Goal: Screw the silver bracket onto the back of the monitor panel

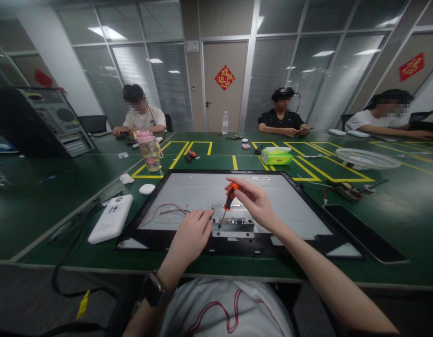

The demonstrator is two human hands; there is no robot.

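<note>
A flat display panel (181, 187) with a grey back and black frame lies in front of me on the green table. My right hand (256, 201) holds a screwdriver (231, 196) with an orange and black handle. Its shaft slants down to the left, its tip at a metal bracket (242, 228) near the panel's front edge. My left hand (193, 231) is closed at the bracket's left end, fingertips against it. Thin wires (170, 207) run over the panel beside that hand. Whether the tip sits in a screw is too small to tell.
Left of the panel are a white power bank (111, 219), a white case (147, 188) and a flowered bottle (149, 152). A black slab (364, 233) lies right. Behind are a tissue pack (277, 157) and a fan grille (367, 159). Three people sit across the table.
</note>
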